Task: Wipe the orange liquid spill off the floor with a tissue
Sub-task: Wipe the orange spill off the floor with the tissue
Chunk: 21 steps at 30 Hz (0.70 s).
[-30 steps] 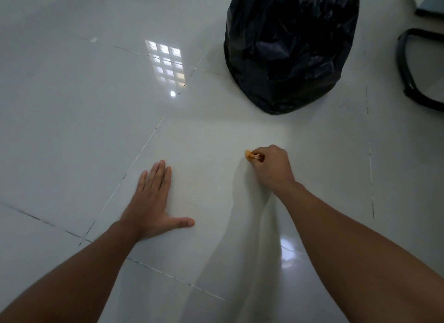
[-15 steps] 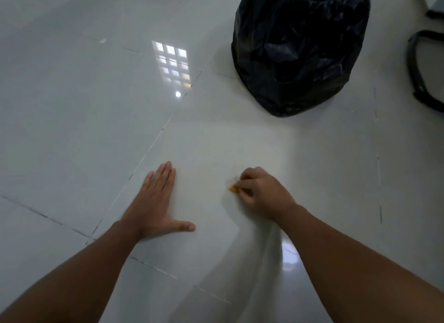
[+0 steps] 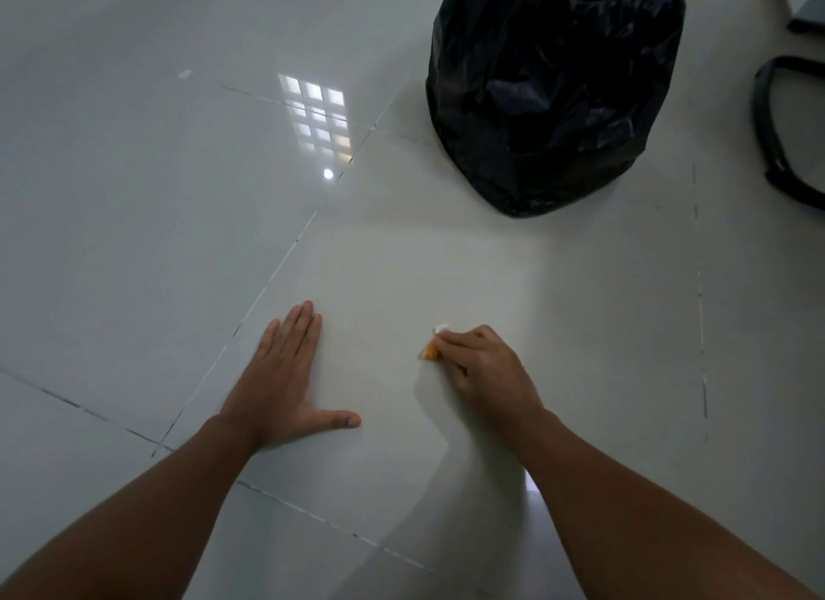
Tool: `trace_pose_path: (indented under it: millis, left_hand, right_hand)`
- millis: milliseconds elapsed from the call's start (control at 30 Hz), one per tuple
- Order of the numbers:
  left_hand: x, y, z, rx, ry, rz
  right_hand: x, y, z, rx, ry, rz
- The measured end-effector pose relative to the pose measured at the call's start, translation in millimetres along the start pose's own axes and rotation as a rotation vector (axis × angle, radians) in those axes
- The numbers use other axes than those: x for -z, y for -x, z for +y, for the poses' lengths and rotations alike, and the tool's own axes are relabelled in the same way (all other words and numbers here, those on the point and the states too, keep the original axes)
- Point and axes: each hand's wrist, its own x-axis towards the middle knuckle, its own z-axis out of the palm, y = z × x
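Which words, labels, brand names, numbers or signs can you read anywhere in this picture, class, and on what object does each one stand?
None can be read.
The black bin bag shows only creased plastic, no print.
The tissue, stained orange and gripped by the right hand, carries no mark.
The floor tiles, where the left hand rests flat, show only grout lines and a window's reflection.

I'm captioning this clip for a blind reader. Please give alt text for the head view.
A right hand presses an orange-stained tissue onto a glossy tiled floor, while the left hand rests flat beside it. A black bin bag stands beyond them.
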Motion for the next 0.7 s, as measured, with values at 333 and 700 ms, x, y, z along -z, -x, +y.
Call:
trace_pose_path:
  millis: [333, 700]
  left_hand:
    - [0.1, 0.3, -1.6, -0.004, 0.012, 0.008]
    - [-1.5, 0.5, -3.6, -0.026, 0.0, 0.003]
  right_hand:
    - [-10.5, -74.8, -5.3, -0.299, -0.126, -0.047]
    - [7.5, -41.1, 18.6, -0.078, -0.092, -0.067]
